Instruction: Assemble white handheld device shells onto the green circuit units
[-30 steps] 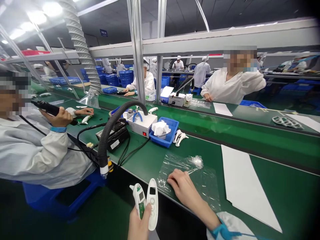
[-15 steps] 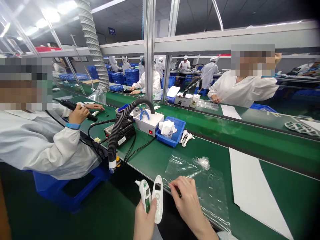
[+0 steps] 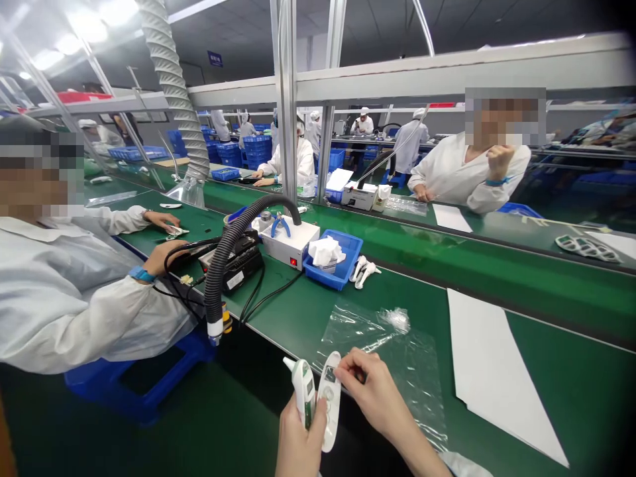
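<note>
My left hand (image 3: 301,430) is closed round two white plastic pieces of an ear thermometer. One is the thermometer body (image 3: 302,387), with a pointed probe tip, a small display and a green circuit board showing. The other is a long oval cover (image 3: 332,414) with a rectangular window and round button openings, held upright beside the body. My right hand (image 3: 370,381) is closed in a pinch, its fingertips touching the cover at the window. Whatever those fingers hold is too small to make out. Behind my right hand a clear plastic bag (image 3: 368,334) lies on the green bench.
White paper sheets (image 3: 489,358) lie to the right. Further back are a blue tray (image 3: 342,275), white thermometer parts (image 3: 365,271) and a white box (image 3: 293,245) with a black hose (image 3: 218,278). A co-worker (image 3: 99,285) sits at left; another (image 3: 472,159) is across the bench.
My right hand has come from beside the cover to touch its window. The left hand has tilted the two pieces slightly. The co-worker at left has lowered a hand and no longer shows the dark tool.
</note>
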Tool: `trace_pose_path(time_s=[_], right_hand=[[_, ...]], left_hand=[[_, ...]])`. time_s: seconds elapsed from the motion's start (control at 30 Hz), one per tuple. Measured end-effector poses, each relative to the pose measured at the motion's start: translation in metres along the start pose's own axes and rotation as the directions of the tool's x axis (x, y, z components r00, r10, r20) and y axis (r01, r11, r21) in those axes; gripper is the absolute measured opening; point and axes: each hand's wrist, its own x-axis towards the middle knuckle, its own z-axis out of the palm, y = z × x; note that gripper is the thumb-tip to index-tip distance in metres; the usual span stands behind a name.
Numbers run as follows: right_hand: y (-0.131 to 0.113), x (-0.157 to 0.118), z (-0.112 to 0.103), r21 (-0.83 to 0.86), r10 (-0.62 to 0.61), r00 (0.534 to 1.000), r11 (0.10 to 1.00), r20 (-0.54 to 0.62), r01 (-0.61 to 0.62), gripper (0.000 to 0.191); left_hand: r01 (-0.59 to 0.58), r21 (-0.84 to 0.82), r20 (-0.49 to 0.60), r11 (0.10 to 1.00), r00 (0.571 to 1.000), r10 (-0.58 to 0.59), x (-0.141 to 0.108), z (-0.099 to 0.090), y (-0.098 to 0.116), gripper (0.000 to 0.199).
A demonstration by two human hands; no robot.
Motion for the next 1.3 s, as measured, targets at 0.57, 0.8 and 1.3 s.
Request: trace_pose_path(time_s=[0.57, 0.8, 1.3], right_hand=[[-0.002, -0.018, 0.032, 0.444, 0.045, 0.996, 0.896, -0.075, -0.008, 0.02], [-0.023, 0.008, 0.108, 0.736, 0.037, 0.975, 0.649, 0.219, -0.19, 0.044], [-0.062, 0.075, 0.228, 0.744, 0.038, 0.858, 0.48, 0.513, -0.466, 0.07]], left_hand=[[-0.031, -0.119, -0.131, 0.992, 0.991, 0.016, -0.003, 0.002, 0.004, 0.035], [-0.01, -0.457, -0.309, 0.89, 0.94, -0.148, 0.015, -0.033, -0.029, 0.05], [-0.074, -0.752, -0.386, 0.656, 0.855, -0.346, 0.076, -0.126, -0.06, 0.05]])
